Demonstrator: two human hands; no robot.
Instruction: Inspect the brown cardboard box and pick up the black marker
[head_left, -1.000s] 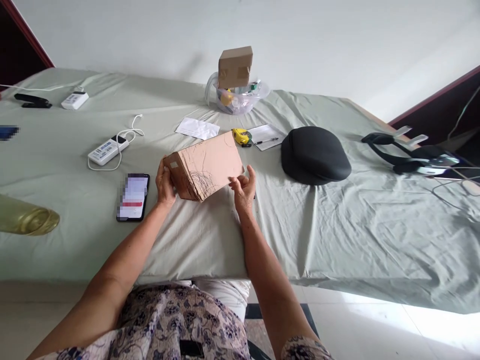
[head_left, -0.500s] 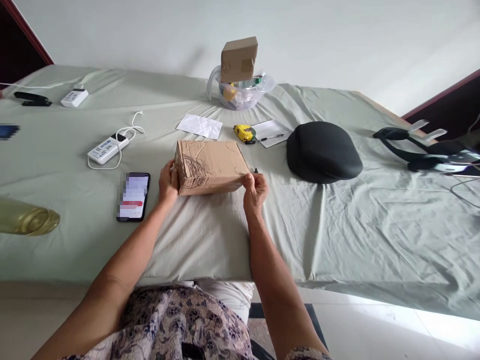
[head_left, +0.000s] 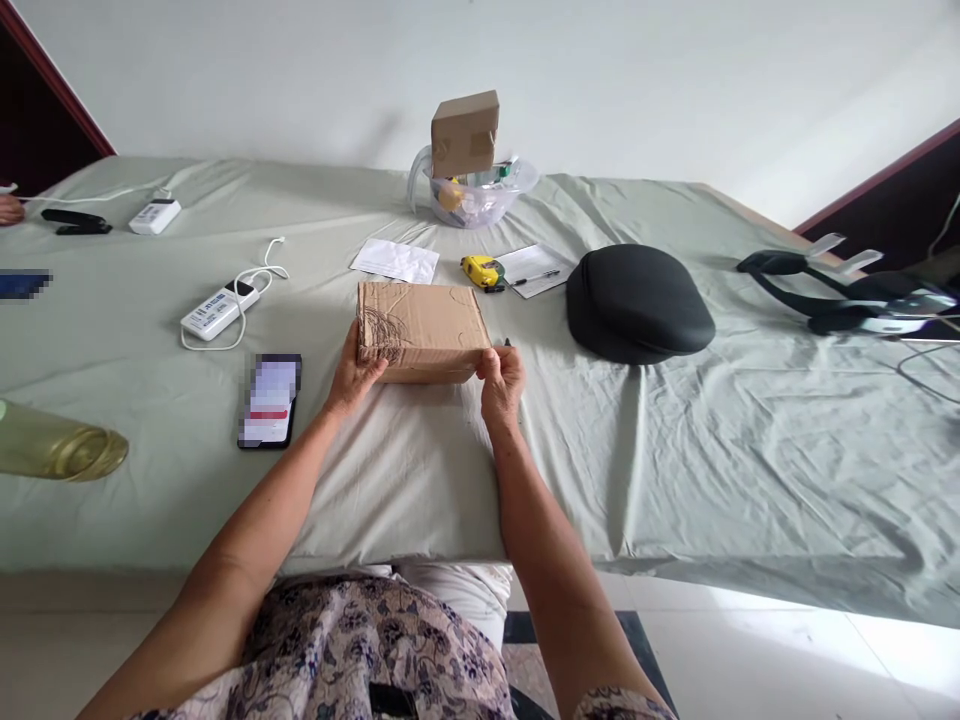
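A brown cardboard box (head_left: 427,318) with dark scribbled lines on its left end lies in front of me on the cloth. My left hand (head_left: 356,375) wraps the box's left end, thumb along the near edge and fingers partly hidden behind it. At the near right corner, my right hand (head_left: 501,378) pinches the box between thumb and bent fingers. A small dark tip (head_left: 508,342) shows just above the right hand; what it belongs to is hidden.
Around the box are a phone (head_left: 270,402), a white power strip (head_left: 219,310), a yellow tape measure (head_left: 482,271), paper with a pen (head_left: 537,277) and a black case (head_left: 637,305). Behind stands a clear basket (head_left: 480,205) carrying a smaller box (head_left: 463,137). Another person's hand (head_left: 10,209) shows far left.
My left hand has shifted from the box's side so its thumb now lies over the near left edge. The box has turned slightly. The right hand keeps its pinch.
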